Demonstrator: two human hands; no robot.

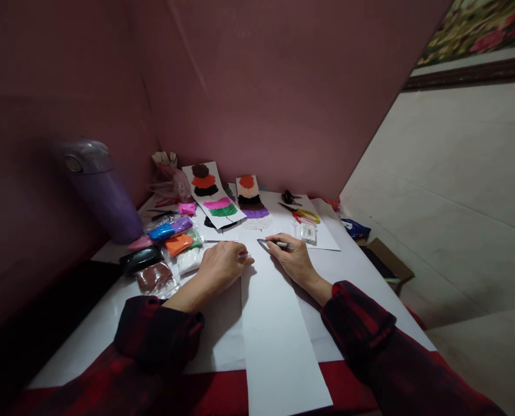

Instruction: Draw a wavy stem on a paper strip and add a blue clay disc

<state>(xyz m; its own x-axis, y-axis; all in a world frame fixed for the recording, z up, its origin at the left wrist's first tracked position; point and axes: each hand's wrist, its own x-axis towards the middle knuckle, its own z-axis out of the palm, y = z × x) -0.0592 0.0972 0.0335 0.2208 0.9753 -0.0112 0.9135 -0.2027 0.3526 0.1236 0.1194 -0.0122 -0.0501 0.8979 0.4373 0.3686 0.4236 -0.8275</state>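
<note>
My right hand (293, 257) is closed round a slim pen (280, 244); its tip points left over a long white paper strip (277, 335). My left hand (223, 264) is closed beside the strip's left edge, thumb and fingers pinched together. Something small and pale shows at those fingertips, too small to name. The strip runs toward me and hangs over the table's front edge. Beyond the hands lie two paper cards, a left card (217, 216) and a right card (241, 189), both bearing stacked patches of colour. Left of my left hand are several plastic-wrapped coloured packets (178, 244).
A purple bottle (105, 196) stands at the left by the pink wall. Yellow-handled scissors (307, 214), a small white packet (308, 233) and keys (288, 197) lie back right. A cardboard box (390, 260) is beyond the table's right edge.
</note>
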